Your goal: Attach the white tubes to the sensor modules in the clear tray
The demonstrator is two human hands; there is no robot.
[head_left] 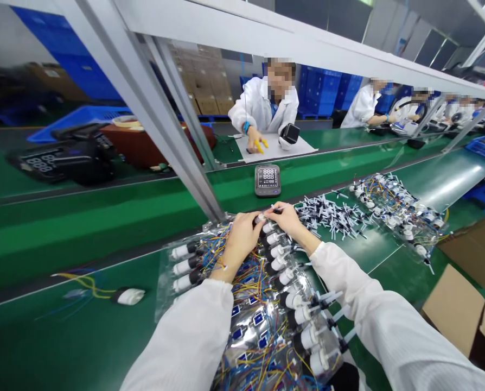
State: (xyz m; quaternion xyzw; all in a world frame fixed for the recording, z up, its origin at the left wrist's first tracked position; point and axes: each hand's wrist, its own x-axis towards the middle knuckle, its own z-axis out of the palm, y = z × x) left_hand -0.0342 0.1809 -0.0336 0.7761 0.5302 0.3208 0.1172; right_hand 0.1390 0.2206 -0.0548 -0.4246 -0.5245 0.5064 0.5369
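Observation:
My left hand [242, 239] is closed, thumb and fingers round a small pump at the far end of a row; the hand partly hides it. Touching beside it, my right hand [287, 219] pinches a short pale tube with a dark part against the pump's end. Nearer me the row continues with several white-headed black pumps [285, 276], the nearest ones carrying tubes. They lie on clear plastic wrap with coloured wires [253, 274] and small blue-marked boards. Right of my right hand is a pile of short tubes with black fittings [332, 217].
A blood pressure monitor [267, 181] stands on the green belt ahead. One loose pump [131, 296] lies left, another wired pump batch [397, 209] right. A metal post [177, 130] slants past my left hand. Opposite sits a co-worker [262, 103]. A cardboard box [454, 309] is at right.

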